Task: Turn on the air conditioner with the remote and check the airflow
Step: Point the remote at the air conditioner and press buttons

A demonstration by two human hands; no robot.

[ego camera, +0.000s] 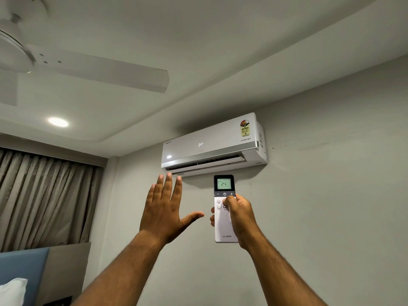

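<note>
White and glossy, the split air conditioner hung high on the grey wall just under the ceiling, its long axis running across the view and tilting up toward the right, with "24" lit on its front panel and the louvre along its underside standing ajar. That suggested the switching-on was already done and the airflow check was the step in hand. The right hand gripped the Lloyd remote upright, thumb resting on the buttons just below the power key, its small screen also reading 24 and its top end pointing up at the unit. The left hand was released and held nothing, fingers together and stretched upward, thumb splayed toward the remote, palm facing the wall. Its fingertips sat just beneath the left part of the louvre, so it looked the nearer hand to the outlet, which lay above and ahead of it; whether it reached the air stream could not be told.
</note>
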